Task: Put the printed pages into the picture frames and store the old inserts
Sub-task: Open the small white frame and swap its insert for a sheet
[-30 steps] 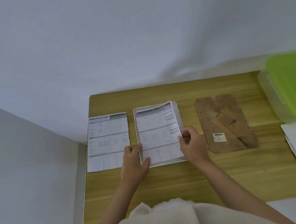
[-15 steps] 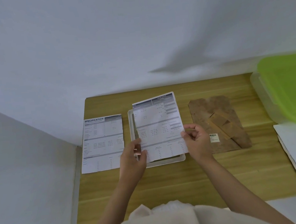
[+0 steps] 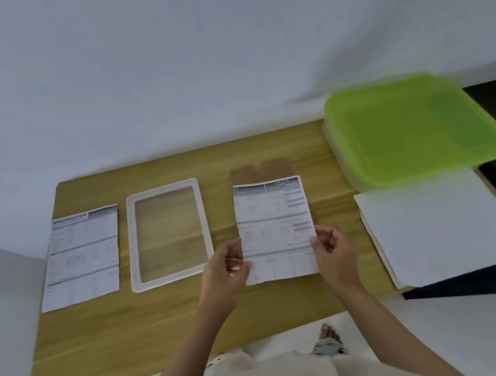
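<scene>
Both hands hold one printed page [image 3: 275,230] above the table [image 3: 163,323]: the left hand [image 3: 224,273] pinches its lower left edge, the right hand [image 3: 333,254] its lower right edge. The page hides most of a brown backing board [image 3: 259,171]. Left of it lies an empty white frame [image 3: 168,235], flat, with a second page [image 3: 81,258] beside that. A green-lidded box [image 3: 410,129] and white sheets [image 3: 444,229] sit at the right.

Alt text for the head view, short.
Both hands, left hand and right hand, hold a printed page above a wooden table, right of an empty white frame. Another sheet lies left.
</scene>
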Demonstrator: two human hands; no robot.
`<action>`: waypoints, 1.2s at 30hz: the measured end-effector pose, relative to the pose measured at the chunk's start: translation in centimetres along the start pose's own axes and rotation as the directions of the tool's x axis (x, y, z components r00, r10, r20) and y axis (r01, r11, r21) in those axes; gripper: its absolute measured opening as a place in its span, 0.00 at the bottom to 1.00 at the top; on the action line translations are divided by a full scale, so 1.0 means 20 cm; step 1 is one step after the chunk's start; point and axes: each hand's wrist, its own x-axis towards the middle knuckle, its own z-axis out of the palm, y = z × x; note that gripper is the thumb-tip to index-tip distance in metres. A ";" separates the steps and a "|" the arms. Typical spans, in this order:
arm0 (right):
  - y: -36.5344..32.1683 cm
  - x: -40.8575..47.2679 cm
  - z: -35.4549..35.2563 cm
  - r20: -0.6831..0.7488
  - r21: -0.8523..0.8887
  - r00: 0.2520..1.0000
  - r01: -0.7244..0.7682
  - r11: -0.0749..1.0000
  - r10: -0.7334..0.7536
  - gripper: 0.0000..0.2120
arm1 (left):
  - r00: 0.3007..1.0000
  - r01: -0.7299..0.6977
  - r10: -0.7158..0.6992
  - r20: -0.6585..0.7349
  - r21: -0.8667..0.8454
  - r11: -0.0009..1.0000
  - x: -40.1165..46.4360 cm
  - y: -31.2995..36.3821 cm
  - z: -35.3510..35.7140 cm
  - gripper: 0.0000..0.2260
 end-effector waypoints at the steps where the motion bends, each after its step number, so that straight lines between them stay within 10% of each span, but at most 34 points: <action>1: 0.03 0.02 -0.10 -0.010 -0.020 1.000 -0.014 1.000 0.014 0.06 | 1.000 0.015 -0.015 0.014 -0.009 1.000 -0.02 0.02 0.10 0.18; 14: 0.41 0.25 -1.06 -0.072 -0.211 0.996 -0.073 0.975 0.059 0.08 | 0.988 0.065 -0.064 0.140 -0.003 0.998 -0.19 0.16 1.11 0.16; 36: 0.44 0.48 -1.21 0.039 -0.452 0.997 0.078 0.889 -0.068 0.10 | 0.995 -0.044 0.017 0.102 0.275 0.961 -0.11 0.19 1.37 0.17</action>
